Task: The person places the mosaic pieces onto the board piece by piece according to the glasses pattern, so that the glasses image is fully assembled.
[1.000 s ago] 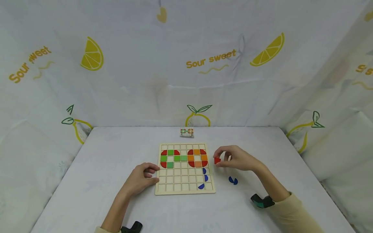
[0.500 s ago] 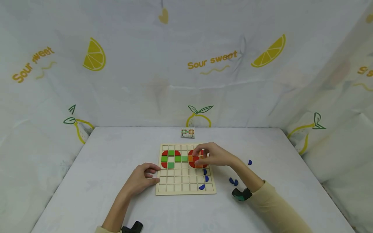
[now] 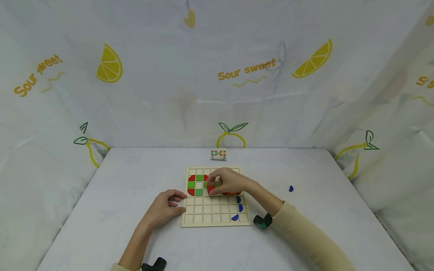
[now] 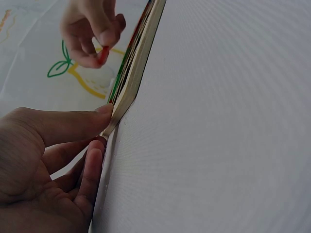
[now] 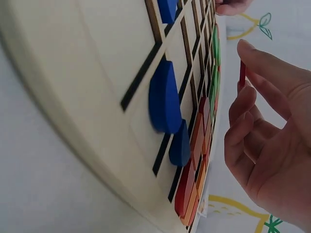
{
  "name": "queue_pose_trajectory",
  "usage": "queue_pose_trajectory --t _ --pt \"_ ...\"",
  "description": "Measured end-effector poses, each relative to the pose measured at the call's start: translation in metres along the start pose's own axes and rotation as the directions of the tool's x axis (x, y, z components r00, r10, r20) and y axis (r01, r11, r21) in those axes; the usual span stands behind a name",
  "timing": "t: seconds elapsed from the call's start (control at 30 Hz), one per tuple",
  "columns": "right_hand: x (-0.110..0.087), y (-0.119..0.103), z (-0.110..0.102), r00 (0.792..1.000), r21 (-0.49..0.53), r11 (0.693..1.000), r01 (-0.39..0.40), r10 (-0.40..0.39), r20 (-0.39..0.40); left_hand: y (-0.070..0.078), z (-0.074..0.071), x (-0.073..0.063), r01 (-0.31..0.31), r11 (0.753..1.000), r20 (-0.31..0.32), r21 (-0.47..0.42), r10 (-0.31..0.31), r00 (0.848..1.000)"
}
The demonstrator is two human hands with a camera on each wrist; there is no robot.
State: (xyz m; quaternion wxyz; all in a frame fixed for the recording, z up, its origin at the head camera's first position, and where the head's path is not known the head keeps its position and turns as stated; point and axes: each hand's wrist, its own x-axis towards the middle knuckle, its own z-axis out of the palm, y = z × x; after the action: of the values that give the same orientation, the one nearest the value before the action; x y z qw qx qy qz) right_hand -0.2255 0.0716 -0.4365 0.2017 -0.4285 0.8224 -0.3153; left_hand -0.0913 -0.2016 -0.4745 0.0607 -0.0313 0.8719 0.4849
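A wooden grid board (image 3: 216, 218) lies on the white table, with red, green and orange tiles (image 3: 198, 184) in its upper rows and three blue pieces (image 3: 234, 217) at its lower right. My right hand (image 3: 226, 182) hovers over the board's middle and pinches a small red piece (image 3: 210, 189) (image 5: 242, 74) between thumb and fingers, also seen in the left wrist view (image 4: 102, 54). My left hand (image 3: 167, 207) rests on the table with its fingertips (image 4: 104, 109) against the board's left edge (image 4: 127, 97), loosely curled and gripping nothing.
A small pattern card (image 3: 217, 154) stands behind the board. One loose blue piece (image 3: 291, 188) lies on the table to the right. Lemon-print cloth walls close in the table on three sides.
My right hand carried the red piece leftward from beside the board's right edge to above its middle. The left hand stayed put.
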Motion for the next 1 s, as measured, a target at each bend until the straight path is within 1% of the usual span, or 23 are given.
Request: queue_pose_trajectory --t 0.07,0.17,0.3,0.6,0.8,0.9,1.0 --pt "0.005 -0.002 0.003 1.0 -0.035 0.999 -0.006 0.006 0.011 0.0 0.0 0.0 -0.002 1.0 0.002 -0.005 0.002 1.0" --pt "0.009 -0.006 0.006 0.999 -0.107 0.994 -0.034 0.036 0.016 0.0 0.0 0.0 -0.005 1.0 0.003 -0.008 0.005 1.0" --pt "0.012 -0.009 0.009 0.997 -0.154 0.986 -0.065 0.069 0.02 0.0 -0.001 0.0 -0.001 1.0 0.004 -0.01 0.001 1.0" --pt "0.011 -0.01 0.006 0.999 -0.119 0.992 -0.046 0.049 0.024 0.0 -0.001 0.0 0.005 1.0 0.003 -0.011 -0.005 1.0" --pt "0.013 -0.007 0.008 0.999 -0.136 0.99 -0.036 0.039 0.017 0.0 0.0 0.0 0.024 1.0 0.005 -0.018 -0.024 1.0" --pt "0.011 -0.008 0.006 0.999 -0.136 0.99 -0.035 0.037 0.014 0.0 0.0 0.0 0.021 1.0 0.006 -0.02 -0.021 1.0" --pt "0.005 -0.01 0.001 0.999 -0.127 0.991 -0.049 0.051 0.01 0.001 0.0 0.0 0.018 1.0 0.006 -0.018 -0.017 1.0"
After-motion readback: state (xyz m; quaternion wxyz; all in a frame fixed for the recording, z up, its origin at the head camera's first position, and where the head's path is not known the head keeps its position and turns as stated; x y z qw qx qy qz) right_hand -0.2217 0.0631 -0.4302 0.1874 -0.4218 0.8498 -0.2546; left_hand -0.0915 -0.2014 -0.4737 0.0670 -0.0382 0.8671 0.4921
